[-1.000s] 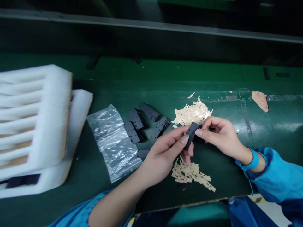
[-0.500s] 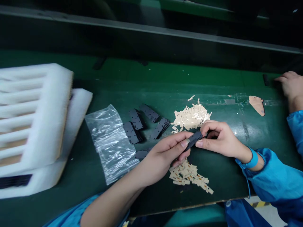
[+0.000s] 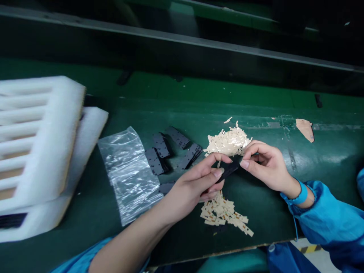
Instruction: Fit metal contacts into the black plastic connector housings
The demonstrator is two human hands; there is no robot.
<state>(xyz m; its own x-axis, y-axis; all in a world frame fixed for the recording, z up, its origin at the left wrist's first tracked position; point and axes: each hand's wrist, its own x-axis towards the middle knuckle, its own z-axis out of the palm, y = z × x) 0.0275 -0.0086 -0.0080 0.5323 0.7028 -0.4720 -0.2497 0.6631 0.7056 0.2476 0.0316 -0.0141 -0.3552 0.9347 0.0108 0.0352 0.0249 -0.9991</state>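
Note:
My left hand [image 3: 196, 184] pinches one end of a small flat black part [image 3: 229, 170] between thumb and fingers. My right hand [image 3: 263, 165] pinches the part's other end with thumb and forefinger. Both hands hover just above the green table [image 3: 264, 212]. A heap of pale beige strips [image 3: 229, 141] lies right behind the hands. A second, smaller heap of beige strips [image 3: 224, 214] lies under and in front of my left hand. Several stacks of black flat parts [image 3: 163, 151] lie to the left of the hands.
A crumpled clear plastic bag [image 3: 129, 172] lies left of the black parts. Two stacked white foam trays [image 3: 42, 151] with slots fill the far left. A torn brown tape patch [image 3: 305, 129] sticks to the table at the right. A blue sleeve edge [image 3: 360, 178] shows at the right border.
The black part has tilted flatter between my hands, and my left fingers have shifted along it. Another person's hand seen at the far right half a second ago has withdrawn.

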